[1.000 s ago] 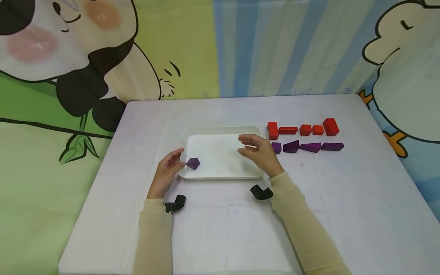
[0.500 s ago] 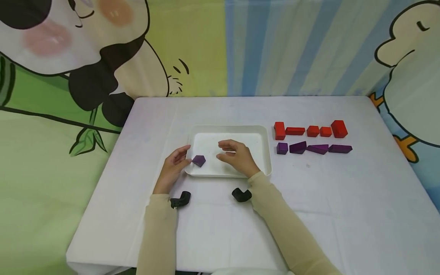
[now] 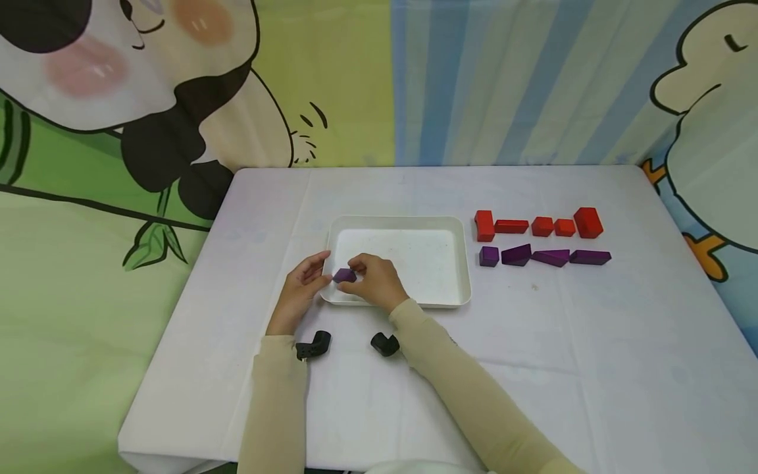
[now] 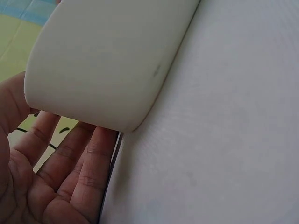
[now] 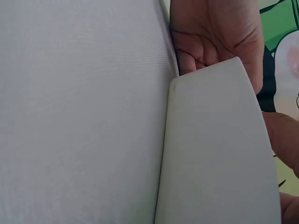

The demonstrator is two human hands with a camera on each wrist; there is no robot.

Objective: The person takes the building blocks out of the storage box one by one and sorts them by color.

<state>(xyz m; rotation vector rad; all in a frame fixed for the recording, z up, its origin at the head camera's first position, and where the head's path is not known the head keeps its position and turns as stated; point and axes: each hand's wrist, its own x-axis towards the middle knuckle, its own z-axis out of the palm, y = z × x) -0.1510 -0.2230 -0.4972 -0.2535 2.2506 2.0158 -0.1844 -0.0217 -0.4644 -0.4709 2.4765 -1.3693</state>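
A purple faceted block (image 3: 344,276) is at the left end of the white tray (image 3: 426,263). My right hand (image 3: 380,283) reaches over the tray from the right and pinches this block between thumb and forefinger. At the tray's left edge is my left hand (image 3: 298,295), its thumb over the rim and its fingers along the outside. The left wrist view shows these fingers (image 4: 88,172) bent by the tray's corner. In the right wrist view the tray's outer wall (image 5: 219,149) hides the block, and part of the right thumb and finger shows past the rim.
Right of the tray, several red blocks (image 3: 511,226) stand in a row. Nearer me is a second row, of purple blocks (image 3: 516,255). All rest on a white-covered table (image 3: 533,355). A black camera mount sits on each wrist (image 3: 314,345). A cartoon-printed cloth (image 3: 331,79) hangs behind.
My right hand has moved left across the tray to the purple block, and its thumb and forefinger have closed on it. The left hand stays at the tray's left edge.
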